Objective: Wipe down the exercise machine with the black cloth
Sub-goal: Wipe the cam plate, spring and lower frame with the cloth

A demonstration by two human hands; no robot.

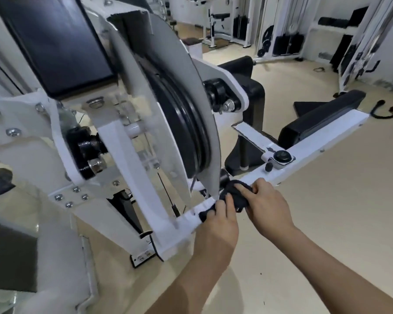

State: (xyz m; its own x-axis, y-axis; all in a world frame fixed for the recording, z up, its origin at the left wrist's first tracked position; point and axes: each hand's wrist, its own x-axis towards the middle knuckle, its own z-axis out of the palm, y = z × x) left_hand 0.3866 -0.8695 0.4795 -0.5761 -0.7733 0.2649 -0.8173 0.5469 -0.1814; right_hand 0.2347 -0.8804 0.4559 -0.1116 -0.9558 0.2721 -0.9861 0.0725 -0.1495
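Note:
A white exercise machine [132,155] with a large black pulley wheel fills the left and centre. One white bar [309,150] of it runs from the lower centre up to the right. The black cloth [233,194] is bunched on this bar just below the wheel guard. My left hand [220,223] grips the cloth's lower end against the bar. My right hand [268,205] holds the cloth's upper part with fingers curled over it. Both hands hide part of the cloth.
A black padded seat [320,118] sits beyond the bar at the right. A black back pad [55,41] stands at the upper left. Other gym machines [279,30] and loose black items on the beige floor [327,223] lie further back.

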